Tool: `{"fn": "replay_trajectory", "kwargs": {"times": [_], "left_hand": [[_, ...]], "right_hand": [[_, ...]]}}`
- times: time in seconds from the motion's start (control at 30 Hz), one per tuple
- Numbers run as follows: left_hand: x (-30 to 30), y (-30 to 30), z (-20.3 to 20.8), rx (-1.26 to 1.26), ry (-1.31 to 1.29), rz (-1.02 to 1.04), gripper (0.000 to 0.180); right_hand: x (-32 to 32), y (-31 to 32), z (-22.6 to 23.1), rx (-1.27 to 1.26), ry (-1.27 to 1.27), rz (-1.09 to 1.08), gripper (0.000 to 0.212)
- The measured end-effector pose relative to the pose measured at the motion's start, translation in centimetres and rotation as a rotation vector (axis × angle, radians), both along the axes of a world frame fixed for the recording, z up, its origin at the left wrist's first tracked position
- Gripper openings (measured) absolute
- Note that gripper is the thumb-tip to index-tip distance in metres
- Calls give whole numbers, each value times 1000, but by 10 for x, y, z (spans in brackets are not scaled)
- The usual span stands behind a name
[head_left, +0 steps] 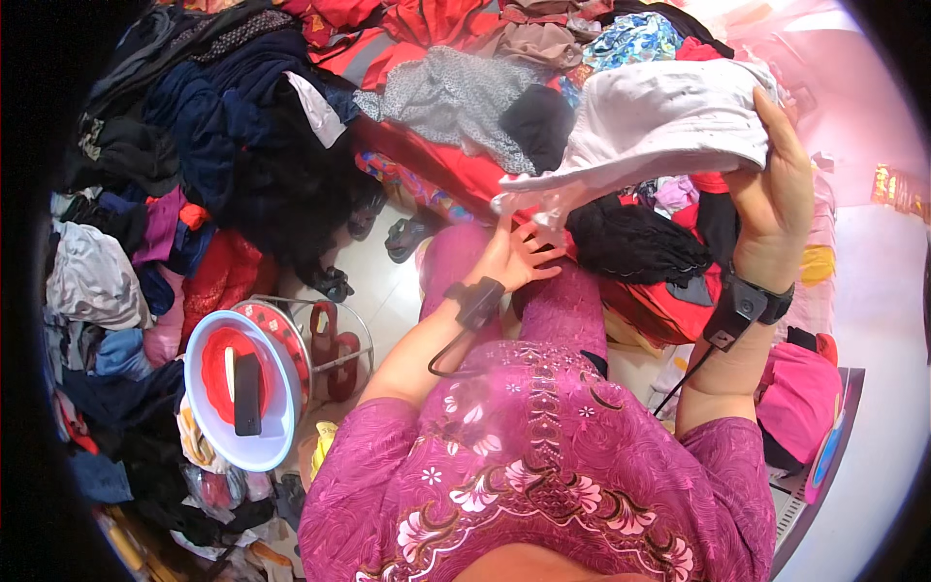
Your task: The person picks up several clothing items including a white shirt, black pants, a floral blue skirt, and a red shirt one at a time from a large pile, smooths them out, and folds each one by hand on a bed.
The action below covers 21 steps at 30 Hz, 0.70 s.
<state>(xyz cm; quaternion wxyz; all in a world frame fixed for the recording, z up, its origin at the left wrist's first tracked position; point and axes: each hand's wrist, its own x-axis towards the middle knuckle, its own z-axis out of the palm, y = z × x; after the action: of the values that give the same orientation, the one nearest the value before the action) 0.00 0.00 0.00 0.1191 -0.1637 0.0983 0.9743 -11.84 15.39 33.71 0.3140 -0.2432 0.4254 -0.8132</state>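
clamping one end of the white garment (669, 116), the right hand (779, 199) holds it aloft, presumably so it hangs unfolded; the left hand (516, 260), splayed beneath, seems empty.

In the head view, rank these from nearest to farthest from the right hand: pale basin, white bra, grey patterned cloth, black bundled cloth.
From the right hand:
1. White bra: in its grip.
2. Black bundled cloth: lower left.
3. Grey patterned cloth: farther left.
4. Pale basin: far lower left.
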Motion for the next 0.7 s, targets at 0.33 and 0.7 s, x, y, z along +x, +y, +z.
{"fn": "replay_trajectory", "kwargs": {"times": [0.33, 0.7], "left_hand": [[21, -17, 4, 266, 301, 76, 80], [4, 19, -4, -184, 78, -129, 70]], "right_hand": [[-38, 85, -56, 308, 104, -400, 24], [-3, 64, -40, 277, 157, -305, 25]]}}
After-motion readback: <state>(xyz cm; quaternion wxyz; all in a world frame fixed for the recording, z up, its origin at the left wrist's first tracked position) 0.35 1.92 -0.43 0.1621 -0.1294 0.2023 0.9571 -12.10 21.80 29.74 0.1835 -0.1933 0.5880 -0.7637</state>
